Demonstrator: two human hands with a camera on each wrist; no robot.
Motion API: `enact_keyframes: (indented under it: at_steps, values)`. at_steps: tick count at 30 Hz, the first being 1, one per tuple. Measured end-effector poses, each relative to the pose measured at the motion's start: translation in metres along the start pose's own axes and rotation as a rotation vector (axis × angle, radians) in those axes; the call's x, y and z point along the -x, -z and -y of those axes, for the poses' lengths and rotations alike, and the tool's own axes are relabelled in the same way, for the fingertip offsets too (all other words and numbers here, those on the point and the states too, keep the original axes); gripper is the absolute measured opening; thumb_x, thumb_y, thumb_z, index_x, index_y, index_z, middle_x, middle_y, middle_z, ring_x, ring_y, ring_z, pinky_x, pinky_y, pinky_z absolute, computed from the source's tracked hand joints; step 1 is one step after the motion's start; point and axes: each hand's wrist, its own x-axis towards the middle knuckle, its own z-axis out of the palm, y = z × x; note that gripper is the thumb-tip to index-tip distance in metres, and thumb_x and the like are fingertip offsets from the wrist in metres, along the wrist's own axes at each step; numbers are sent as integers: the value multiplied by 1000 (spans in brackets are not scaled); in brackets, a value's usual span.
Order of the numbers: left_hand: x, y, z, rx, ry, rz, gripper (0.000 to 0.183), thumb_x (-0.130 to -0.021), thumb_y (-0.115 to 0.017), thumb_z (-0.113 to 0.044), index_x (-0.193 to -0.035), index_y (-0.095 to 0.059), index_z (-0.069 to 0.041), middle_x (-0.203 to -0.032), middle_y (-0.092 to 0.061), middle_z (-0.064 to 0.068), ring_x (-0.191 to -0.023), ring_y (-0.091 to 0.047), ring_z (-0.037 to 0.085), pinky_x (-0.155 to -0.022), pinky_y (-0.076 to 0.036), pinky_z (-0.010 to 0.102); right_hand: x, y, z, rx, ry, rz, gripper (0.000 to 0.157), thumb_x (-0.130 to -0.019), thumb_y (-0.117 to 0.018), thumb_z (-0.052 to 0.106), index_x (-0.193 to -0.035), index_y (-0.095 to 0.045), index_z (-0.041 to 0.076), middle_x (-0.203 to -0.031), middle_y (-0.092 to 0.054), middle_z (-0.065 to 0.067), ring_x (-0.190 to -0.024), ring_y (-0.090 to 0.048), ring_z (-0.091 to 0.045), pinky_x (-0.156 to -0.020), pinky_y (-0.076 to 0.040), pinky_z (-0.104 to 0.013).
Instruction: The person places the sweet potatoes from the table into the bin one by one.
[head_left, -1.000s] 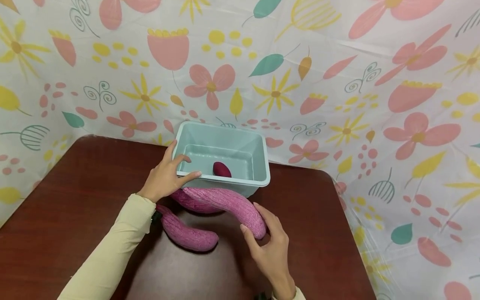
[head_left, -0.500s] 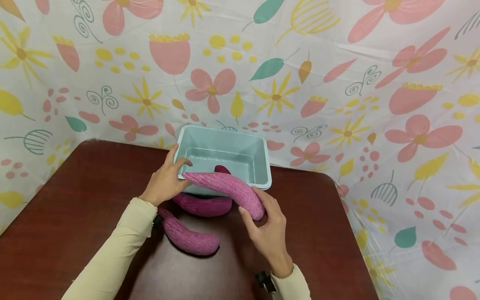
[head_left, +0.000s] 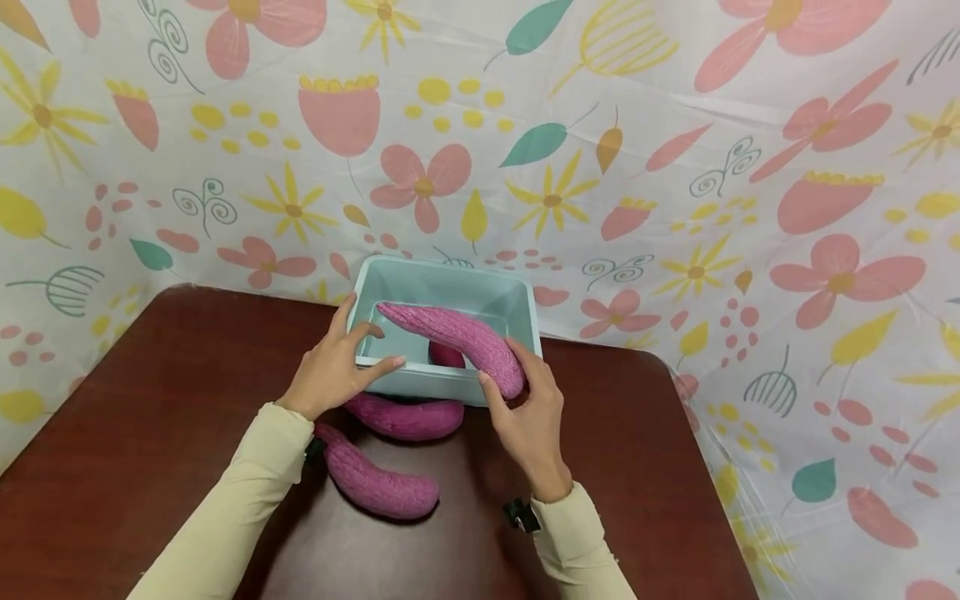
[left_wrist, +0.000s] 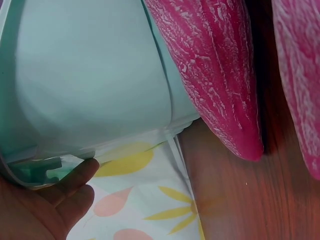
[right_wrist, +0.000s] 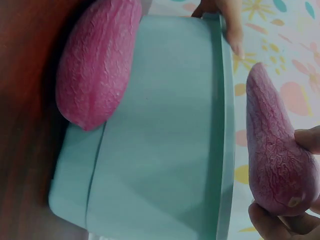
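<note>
In the head view my right hand grips the thick end of a curved pink-purple vegetable, which looks like a sweet potato. Its thin end points left, over the opening of a pale blue plastic basin. My left hand holds the basin's left front corner, its fingers around the rim. Inside lies a dark red-purple piece, partly hidden behind the held one. A darker curved vegetable lies before the basin's front wall, and a pinker one lies closer to me.
The basin stands at the back of a dark brown wooden table. A white flower-printed cloth hangs right behind the table's back edge. Black wrist straps show below the cuffs.
My right hand has lifted the vegetable from in front of the basin, up and away from me, over its rim. The left hand stays at the basin's corner.
</note>
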Motion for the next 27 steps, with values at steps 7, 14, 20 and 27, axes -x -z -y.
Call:
enact_keyframes:
  at_steps: [7,14,20,27]
  values:
    - [3,0,1,-3,-6,-9,61,-85,-60,-76,-121,-59,-27,-172,-3,4,-94,-70,28,-63,-48,36,-12,-15,-7,2,-7,-7,51,-86,-80,22,-134,-64,11,-128,-69,-11,-112,-67,-27,-90,-54,-45]
    - [1,-1,2,0,-3,-9,61,-85,-60,-76,-121,-60,-27,-172,-3,4,-96,-69,28,-62,-46,33,-23,-24,-14,21,-38,2,52,-87,-79,23,-134,-64,9,-126,-70,-14,-110,-67,-31,-90,-54,-48]
    - [0,-1,2,5,-1,-9,64,-84,-58,-78,-122,-59,-27,-172,-2,3,-102,-69,31,-62,-47,35,-36,-31,-16,39,-58,6,51,-87,-78,23,-134,-64,8,-125,-70,-16,-107,-67,-33,-88,-54,-50]
    - [0,-1,2,20,11,-11,64,-83,-58,-79,-122,-59,-29,-172,-1,1,-105,-68,31,-64,-48,37,-49,-37,-18,48,-115,23,52,-89,-77,25,-135,-62,9,-128,-68,-14,-113,-65,-33,-94,-51,-50]
